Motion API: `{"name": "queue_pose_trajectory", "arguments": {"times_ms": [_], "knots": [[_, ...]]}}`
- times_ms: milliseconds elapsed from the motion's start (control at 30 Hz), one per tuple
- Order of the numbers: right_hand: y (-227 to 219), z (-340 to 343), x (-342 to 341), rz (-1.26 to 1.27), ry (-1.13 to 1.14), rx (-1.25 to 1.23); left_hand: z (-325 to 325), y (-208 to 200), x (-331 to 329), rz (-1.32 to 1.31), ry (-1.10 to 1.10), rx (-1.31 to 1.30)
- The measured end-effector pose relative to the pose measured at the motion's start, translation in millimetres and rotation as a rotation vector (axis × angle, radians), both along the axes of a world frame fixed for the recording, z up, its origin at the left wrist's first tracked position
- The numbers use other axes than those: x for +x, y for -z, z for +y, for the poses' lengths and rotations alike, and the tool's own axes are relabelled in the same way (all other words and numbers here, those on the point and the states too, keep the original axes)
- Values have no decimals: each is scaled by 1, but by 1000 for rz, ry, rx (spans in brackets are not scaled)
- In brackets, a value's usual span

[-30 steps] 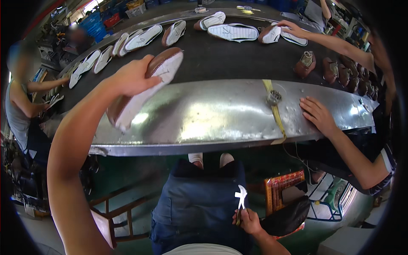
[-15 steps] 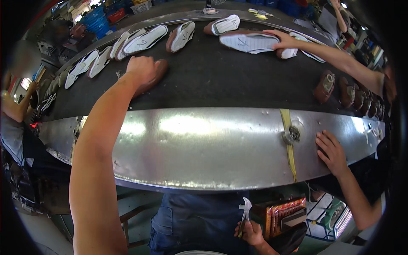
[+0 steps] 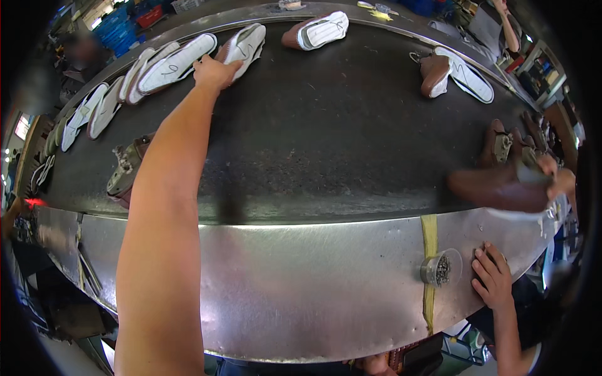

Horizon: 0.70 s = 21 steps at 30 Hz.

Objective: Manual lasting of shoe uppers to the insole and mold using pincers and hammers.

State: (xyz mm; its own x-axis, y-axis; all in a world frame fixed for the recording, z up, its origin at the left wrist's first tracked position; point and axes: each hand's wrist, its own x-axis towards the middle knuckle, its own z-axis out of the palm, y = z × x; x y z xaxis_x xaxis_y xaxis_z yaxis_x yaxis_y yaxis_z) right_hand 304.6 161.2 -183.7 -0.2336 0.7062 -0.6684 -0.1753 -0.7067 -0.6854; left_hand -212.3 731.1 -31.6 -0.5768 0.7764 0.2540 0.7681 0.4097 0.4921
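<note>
My left hand (image 3: 216,72) reaches to the far left side of the dark belt. Its fingers and thumb close round the near end of a brown shoe (image 3: 248,45) lying with its white underside up. Beside that lies another white-bottomed shoe (image 3: 175,66). A brown shoe (image 3: 125,170) lies on the belt, partly behind my left forearm. Only a sliver of my right hand (image 3: 378,363) shows at the lower edge, below the metal bench (image 3: 313,276). The claw hammer it gripped half a second ago is out of sight.
At the right, a co-worker's hand (image 3: 564,183) holds a blurred brown shoe (image 3: 501,189); their other hand (image 3: 492,276) rests on the bench. Near it a clear cup (image 3: 441,268) of small metal pieces stands by a yellow strap (image 3: 429,233). More shoes line the belt (image 3: 338,131).
My left hand has let go of the brown shoe and moved to a white-bottomed one farther off. The co-worker has drawn a shoe to the right. My view has shifted; the hammer has left it.
</note>
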Motion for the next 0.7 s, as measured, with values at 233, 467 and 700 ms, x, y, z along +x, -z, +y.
{"name": "queue_pose_trajectory", "arguments": {"times_ms": [233,467,700], "knots": [[-43,14,0,210,-142,-24,-23,-25,-12,-770,259,-137],[-27,-63,-12,-47,-77,25,-174,-103,29,-1112,331,9],[-15,-144,-16,-28,-72,107,-522,-67,80,-1200,632,386]]}}
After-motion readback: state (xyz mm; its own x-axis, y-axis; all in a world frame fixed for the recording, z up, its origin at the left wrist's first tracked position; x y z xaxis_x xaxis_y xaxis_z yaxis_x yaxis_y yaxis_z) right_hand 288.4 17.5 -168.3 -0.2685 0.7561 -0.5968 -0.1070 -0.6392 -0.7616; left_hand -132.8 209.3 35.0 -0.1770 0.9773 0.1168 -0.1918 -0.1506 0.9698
